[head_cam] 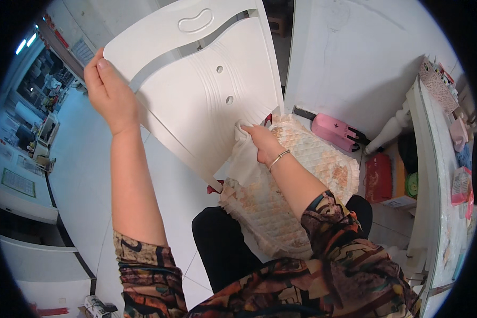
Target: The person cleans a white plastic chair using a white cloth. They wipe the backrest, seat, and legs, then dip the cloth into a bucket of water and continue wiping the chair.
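Note:
A white chair backrest [183, 91] rises in front of me, with two round holes and a curved slot below its top rail. My left hand [110, 89] grips the backrest's left upper edge, thumb on the front face. Bunched in my right hand [260, 141] is an off-white cloth [241, 159], pressed against the lower part of the backrest; its loose end hangs down over the seat. A quilted floral seat cushion [298, 159] with a ruffled edge covers the seat, and dark red ties show at its back corners.
To the right stands a white table [425, 159] with a turned leg [389, 127]. Against the wall lies a pink case [334, 129], near a red box [378, 177]. White floor tiles [79, 159] stretch along the left, beside a low white cabinet [35, 254].

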`<action>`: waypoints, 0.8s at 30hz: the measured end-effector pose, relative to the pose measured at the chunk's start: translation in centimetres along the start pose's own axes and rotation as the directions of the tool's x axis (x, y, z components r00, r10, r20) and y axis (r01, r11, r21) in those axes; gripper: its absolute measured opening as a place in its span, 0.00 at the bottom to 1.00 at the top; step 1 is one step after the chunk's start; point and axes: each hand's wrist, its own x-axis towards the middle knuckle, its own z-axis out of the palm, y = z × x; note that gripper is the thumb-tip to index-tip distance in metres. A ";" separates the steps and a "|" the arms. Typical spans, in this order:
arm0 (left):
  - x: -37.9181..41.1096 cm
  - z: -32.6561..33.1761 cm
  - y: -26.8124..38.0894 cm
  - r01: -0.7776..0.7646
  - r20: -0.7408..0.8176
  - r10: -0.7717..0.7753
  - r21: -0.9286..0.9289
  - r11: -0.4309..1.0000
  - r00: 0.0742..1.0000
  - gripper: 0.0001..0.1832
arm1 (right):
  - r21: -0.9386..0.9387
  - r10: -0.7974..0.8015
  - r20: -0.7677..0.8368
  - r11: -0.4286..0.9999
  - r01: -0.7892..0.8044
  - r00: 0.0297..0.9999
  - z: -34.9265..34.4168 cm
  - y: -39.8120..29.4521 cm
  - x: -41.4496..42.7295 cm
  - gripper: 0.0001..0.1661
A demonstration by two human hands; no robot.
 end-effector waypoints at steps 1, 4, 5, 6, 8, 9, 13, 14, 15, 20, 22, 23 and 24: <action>-0.1 0.0 0.2 -0.002 0.005 0.002 -0.002 1.000 1.000 0.17 | -0.052 -0.036 0.002 0.998 0.036 0.999 -0.2 0.2 0.0 0.12; -0.3 0.3 0.4 0.009 0.010 -0.009 -0.014 1.000 1.000 0.17 | -0.202 -0.142 0.029 0.969 0.145 0.989 -0.3 0.4 -0.2 0.12; -0.2 0.4 0.4 0.016 0.011 -0.016 -0.021 1.000 1.000 0.17 | -0.531 -0.330 0.077 0.785 0.319 0.941 -0.5 0.2 -0.2 0.11; -0.2 0.2 0.4 0.007 0.007 -0.007 0.003 1.000 1.000 0.17 | -0.772 -0.471 0.188 0.472 0.427 0.862 -0.4 -0.1 -0.7 0.11; -0.1 -0.1 0.3 -0.011 0.000 0.011 0.049 0.999 1.000 0.17 | -0.892 -0.512 0.419 -0.076 0.446 0.750 -0.4 -0.5 -1.2 0.12; 0.0 0.0 0.3 -0.001 0.006 0.001 0.030 1.000 1.000 0.17 | -0.873 -0.476 0.487 -0.234 0.428 0.732 -0.5 -1.2 -1.0 0.12; -0.1 -0.1 0.3 0.029 0.026 -0.029 0.003 1.000 0.999 0.18 | -0.742 -0.386 0.655 -0.492 0.456 0.649 -1.1 -3.2 -0.9 0.14; -0.1 -0.1 0.4 0.033 0.030 -0.034 0.009 0.999 0.999 0.18 | -0.773 -0.411 0.623 -0.455 0.442 0.666 -0.9 -2.9 -1.0 0.13; -0.1 -0.1 0.5 0.024 0.025 -0.025 0.014 1.000 0.999 0.18 | -0.805 -0.436 0.585 -0.418 0.422 0.684 -0.8 -2.5 -1.2 0.13; -0.2 0.1 0.6 0.035 0.021 -0.036 0.007 0.999 0.999 0.18 | -0.875 -0.596 0.193 0.255 0.411 0.780 0.1 0.8 -0.8 0.11; -0.2 -0.1 0.3 0.014 0.013 -0.015 0.035 0.999 1.000 0.17 | -0.600 -0.326 0.010 0.754 0.267 0.945 1.1 -0.4 -2.2 0.12; -0.1 -0.1 0.2 0.004 0.010 -0.005 0.048 0.999 1.000 0.17 | -0.319 -0.143 0.016 0.937 0.140 0.990 0.5 0.1 -2.1 0.13; -0.1 0.2 0.2 0.010 0.006 -0.011 0.022 1.000 1.000 0.17 | -0.011 0.032 0.076 0.999 -0.031 0.997 -1.0 1.0 -1.7 0.14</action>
